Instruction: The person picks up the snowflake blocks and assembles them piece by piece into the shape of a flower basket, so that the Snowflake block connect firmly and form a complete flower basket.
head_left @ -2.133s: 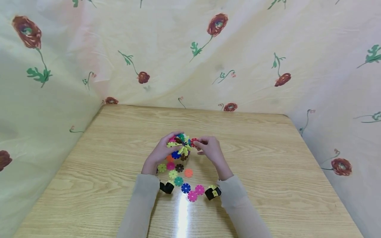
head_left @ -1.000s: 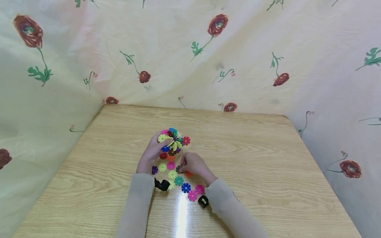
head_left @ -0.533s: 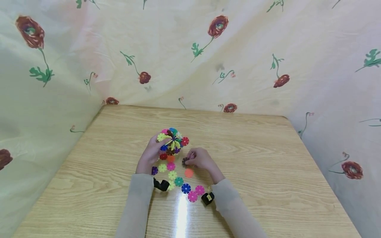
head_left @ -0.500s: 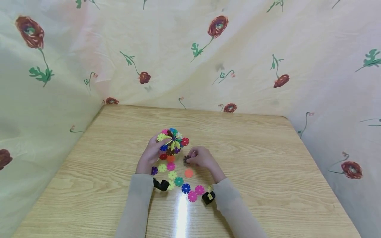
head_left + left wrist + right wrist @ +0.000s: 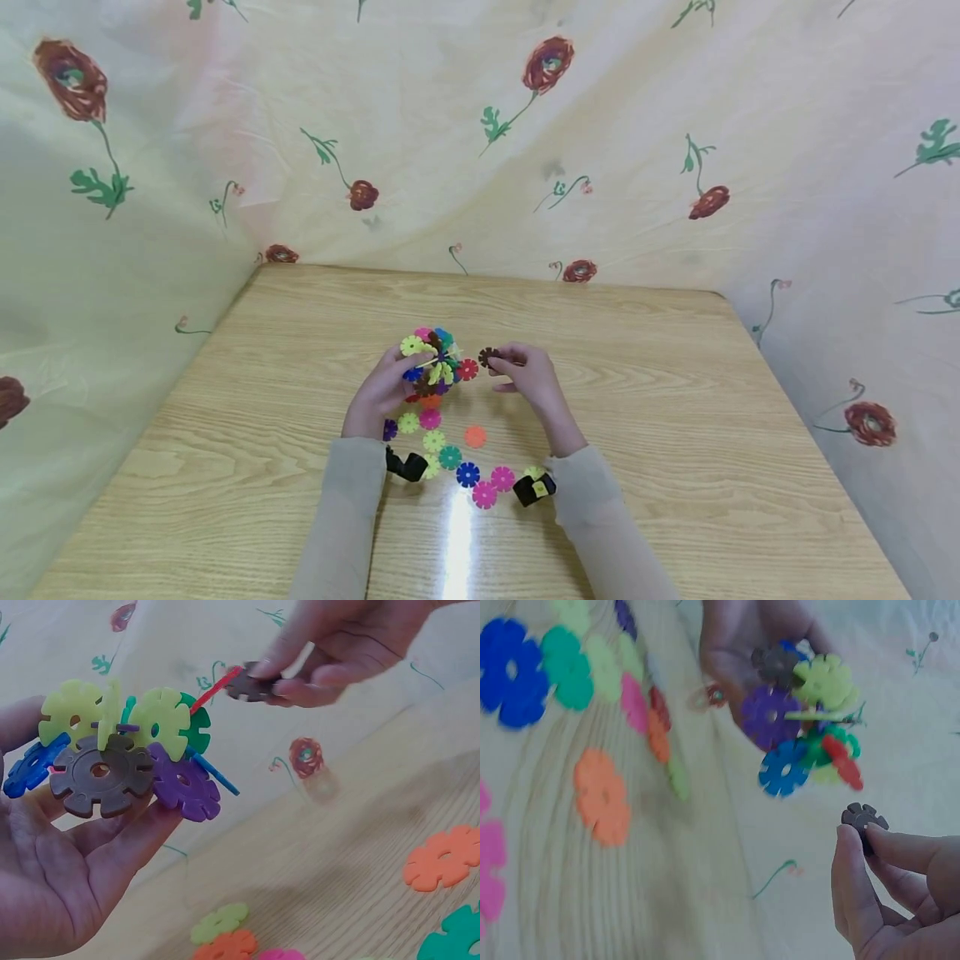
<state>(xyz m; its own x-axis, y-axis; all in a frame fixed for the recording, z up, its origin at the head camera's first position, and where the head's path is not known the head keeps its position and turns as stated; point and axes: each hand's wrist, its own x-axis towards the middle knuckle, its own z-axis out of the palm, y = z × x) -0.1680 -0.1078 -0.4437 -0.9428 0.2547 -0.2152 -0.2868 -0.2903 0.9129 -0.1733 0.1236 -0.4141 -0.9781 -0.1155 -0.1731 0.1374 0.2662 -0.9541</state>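
My left hand (image 5: pixel 378 387) holds up a ball-like cluster of slotted, flower-shaped plastic discs (image 5: pixel 439 373), in yellow, blue, green, purple, brown and pink. A red disc (image 5: pixel 468 369) juts from its right side. Between thumb and fingertips, my right hand (image 5: pixel 531 379) pinches a loose brown disc (image 5: pixel 487 358). In the right wrist view that brown disc (image 5: pixel 864 819) is apart from the cluster. In the left wrist view the brown disc (image 5: pixel 246 688) overlaps the red disc's outer end; whether they touch I cannot tell. The cluster's underside is partly hidden by my left palm.
Loose discs lie on the wooden table (image 5: pixel 660 400) below the hands: an orange disc (image 5: pixel 476 437), a teal disc (image 5: pixel 450 457), a blue disc (image 5: pixel 468 475), pink discs (image 5: pixel 484 495) and several others. A flowered cloth (image 5: pixel 450 125) hangs behind and at both sides.
My right hand has left the red disc on the cluster, taken the brown disc from the table and lifted it up to the cluster's right. The left hand has shifted left with the cluster.
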